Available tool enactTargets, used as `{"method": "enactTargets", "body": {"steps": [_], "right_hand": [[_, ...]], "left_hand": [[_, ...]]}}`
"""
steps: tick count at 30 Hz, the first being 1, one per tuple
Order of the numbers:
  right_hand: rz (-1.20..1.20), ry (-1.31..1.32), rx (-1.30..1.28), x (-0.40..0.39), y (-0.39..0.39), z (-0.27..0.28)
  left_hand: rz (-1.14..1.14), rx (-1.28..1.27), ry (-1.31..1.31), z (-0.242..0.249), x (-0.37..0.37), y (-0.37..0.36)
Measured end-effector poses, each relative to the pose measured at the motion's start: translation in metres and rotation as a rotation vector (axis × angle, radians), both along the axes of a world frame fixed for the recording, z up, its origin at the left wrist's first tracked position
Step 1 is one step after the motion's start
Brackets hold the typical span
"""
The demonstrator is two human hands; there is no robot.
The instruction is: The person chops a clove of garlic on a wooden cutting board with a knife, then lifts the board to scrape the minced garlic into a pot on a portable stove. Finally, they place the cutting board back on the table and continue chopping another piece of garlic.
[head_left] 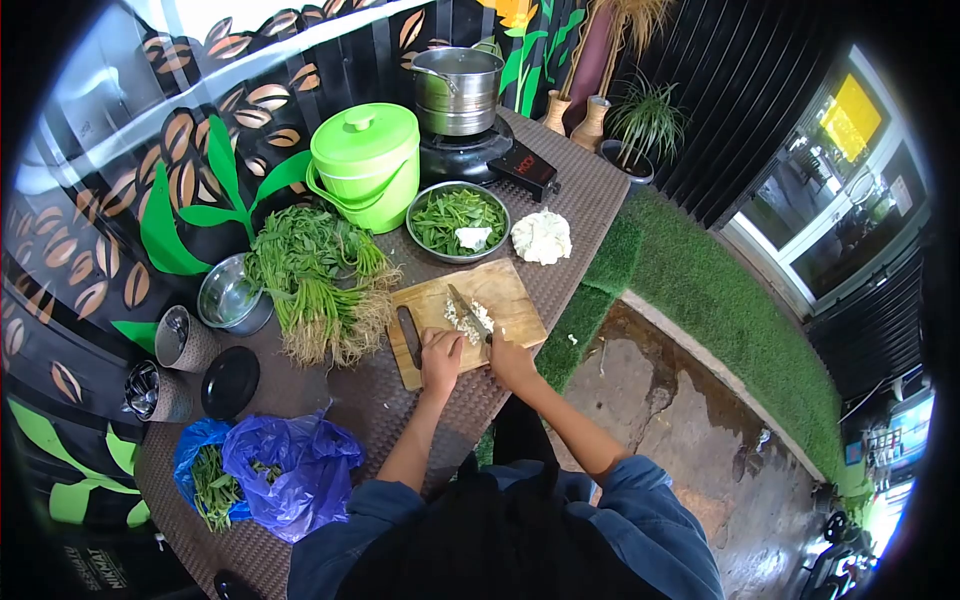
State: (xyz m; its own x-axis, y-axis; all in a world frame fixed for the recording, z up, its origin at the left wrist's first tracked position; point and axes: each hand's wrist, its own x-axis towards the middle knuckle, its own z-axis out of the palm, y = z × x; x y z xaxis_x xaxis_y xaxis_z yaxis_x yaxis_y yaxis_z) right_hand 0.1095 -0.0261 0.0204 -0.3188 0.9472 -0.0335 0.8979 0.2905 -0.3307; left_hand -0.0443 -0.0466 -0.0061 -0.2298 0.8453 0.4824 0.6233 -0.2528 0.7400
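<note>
A wooden cutting board (pixel 515 285) lies at the table's near edge, with finely chopped white bits (pixel 462 322) that look like garlic in its middle. My right hand (pixel 512 362) is wrapped round the handle of a knife (pixel 467 309), whose blade points away from me across the bits. Just left of the bits, my left hand (pixel 440 355) rests on the board with its fingers curled together. Whatever those fingertips hold, if anything, is hidden. Behind the board stands a metal bowl of cut greens (pixel 458 215) with a small white piece on top, and beside it a whitish, lumpy bundle (pixel 541 237).
Rooted leafy greens (pixel 325 270) lie left of the board, near a metal bowl (pixel 236 295). Farther back stand a lidded green bucket (pixel 366 165) and a pot (pixel 458 92) on a burner (pixel 465 150). Purple and blue plastic bags (pixel 295 470) sit at the near left, below cutlery holders (pixel 186 340).
</note>
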Motion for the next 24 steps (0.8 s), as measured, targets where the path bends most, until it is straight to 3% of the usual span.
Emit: {"method": "enactTargets", "body": {"steps": [3, 8, 11, 16, 19, 21, 23, 24], "right_hand": [[0.090, -0.002, 0.025, 0.007, 0.006, 0.005], [-0.047, -0.020, 0.054, -0.011, -0.014, -0.003], [0.007, 0.061, -0.051, -0.009, 0.006, -0.004], [0.131, 0.312, -0.266, 0.024, 0.039, 0.018], [0.107, 0.373, -0.200, 0.046, 0.037, 0.014], [0.041, 0.349, -0.085, 0.055, 0.034, 0.011], [-0.044, 0.287, -0.125, 0.054, 0.024, 0.022], [-0.127, 0.225, -0.163, 0.053, 0.021, 0.025]], "left_hand": [[-0.003, 0.033, 0.005, 0.001, 0.002, 0.001], [0.010, 0.016, 0.056, 0.004, 0.002, 0.001], [0.019, 0.056, 0.035, 0.001, 0.002, 0.000], [-0.023, -0.062, -0.191, 0.004, 0.000, 0.003], [-0.031, -0.178, -0.360, 0.017, -0.002, 0.005], [0.021, -0.116, -0.322, 0.021, -0.004, 0.015], [0.067, -0.059, -0.288, 0.018, -0.006, 0.028], [0.118, 0.034, -0.054, 0.008, -0.009, 0.039]]}}
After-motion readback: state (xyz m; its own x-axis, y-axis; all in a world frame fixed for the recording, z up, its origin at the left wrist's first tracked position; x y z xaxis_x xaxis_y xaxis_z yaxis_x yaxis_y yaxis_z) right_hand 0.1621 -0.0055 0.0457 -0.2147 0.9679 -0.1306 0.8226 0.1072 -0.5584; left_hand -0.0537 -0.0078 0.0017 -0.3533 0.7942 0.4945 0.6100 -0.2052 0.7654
